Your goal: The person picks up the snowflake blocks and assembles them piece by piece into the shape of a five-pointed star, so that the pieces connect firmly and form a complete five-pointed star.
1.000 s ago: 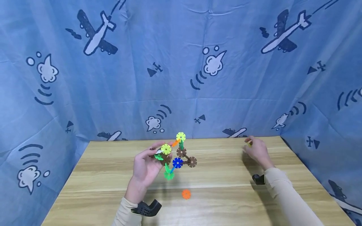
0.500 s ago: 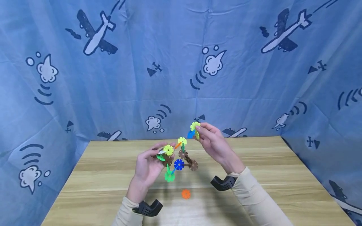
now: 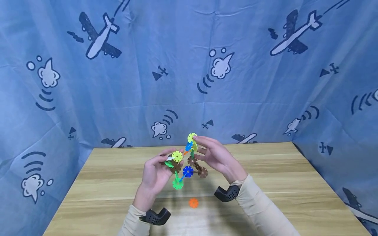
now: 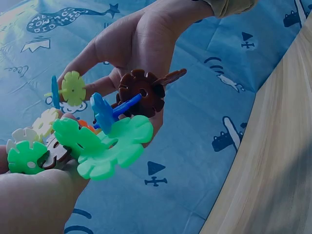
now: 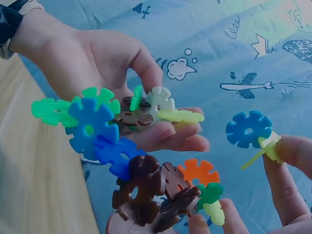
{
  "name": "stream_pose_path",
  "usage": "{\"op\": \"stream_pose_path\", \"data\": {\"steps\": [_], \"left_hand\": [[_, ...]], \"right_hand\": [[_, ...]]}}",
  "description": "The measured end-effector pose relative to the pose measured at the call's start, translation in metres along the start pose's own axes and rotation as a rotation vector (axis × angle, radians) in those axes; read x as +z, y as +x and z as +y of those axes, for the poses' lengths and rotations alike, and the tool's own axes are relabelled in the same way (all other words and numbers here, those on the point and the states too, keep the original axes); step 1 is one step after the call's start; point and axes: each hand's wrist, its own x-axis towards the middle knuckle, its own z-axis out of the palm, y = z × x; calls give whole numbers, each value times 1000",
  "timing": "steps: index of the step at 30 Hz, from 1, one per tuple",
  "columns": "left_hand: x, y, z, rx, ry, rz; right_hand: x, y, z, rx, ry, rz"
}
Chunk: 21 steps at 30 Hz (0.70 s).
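Observation:
My left hand holds a linked chain of slotted plastic snowflake discs, raised above the table. Its white disc sits at my left thumb. The chain also has brown discs, a dark blue disc, bright green discs and an orange disc. Between thumb and forefinger, my right hand pinches a small cluster of yellow-green discs with a light blue disc. In the right wrist view that cluster is apart from the chain. My lower right fingertips lie right by the chain's dark green disc.
A loose orange disc lies on the wooden table below the hands. A blue curtain printed with airplanes surrounds the table at the back and sides. Each wrist wears a black camera mount.
My right hand has come in from the table's far right with the yellow-green and blue cluster, up against the chain's upper end. My left hand has barely moved with the chain.

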Motion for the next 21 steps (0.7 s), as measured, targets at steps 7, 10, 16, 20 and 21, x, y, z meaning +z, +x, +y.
{"op": "stream_pose_path", "data": {"steps": [7,10,16,20,21], "left_hand": [[3,-1,1,18,36,-12],[6,-3,0,36,61,27],[11,-8,-6,128,163,103],[14,-9,-6,179,230,131],[15,-9,-6,187,237,133]], "right_hand": [[4,-3,-5,17,3,-26],[5,-4,-5,-1,3,-39],[8,-7,-7,-24,-33,-39],[9,-9,-9,-25,-65,-13],[10,-9,-9,-26,-82,-2]]}}
